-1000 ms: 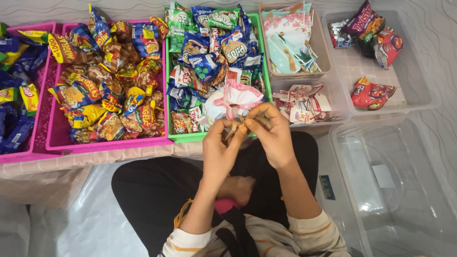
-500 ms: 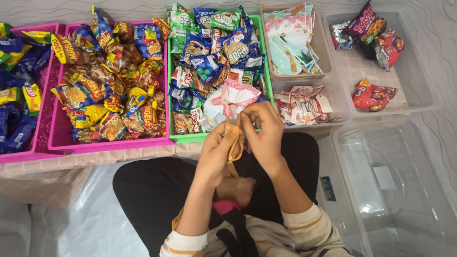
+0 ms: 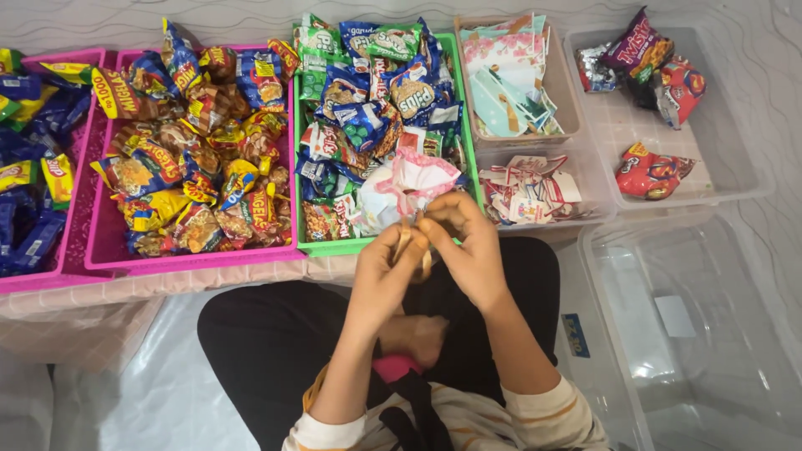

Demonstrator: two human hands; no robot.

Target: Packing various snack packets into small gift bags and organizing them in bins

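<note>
Two hands, left hand (image 3: 386, 276) and right hand (image 3: 469, 250), pinch a small bag (image 3: 409, 188); it should be held tight, kept over the green tray (image 3: 334, 247).

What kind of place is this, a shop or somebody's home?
Probably a home or small workroom floor set up for packing snack parcels, not a shop counter. A pink basket and a green basket brim with snack packets, clear tubs hold more, and the person sits cross-legged.

Blue-green snack packets (image 3: 376, 92) fill the green basket (image 3: 298, 184); orange-yellow packets (image 3: 200, 159) beside.
</note>
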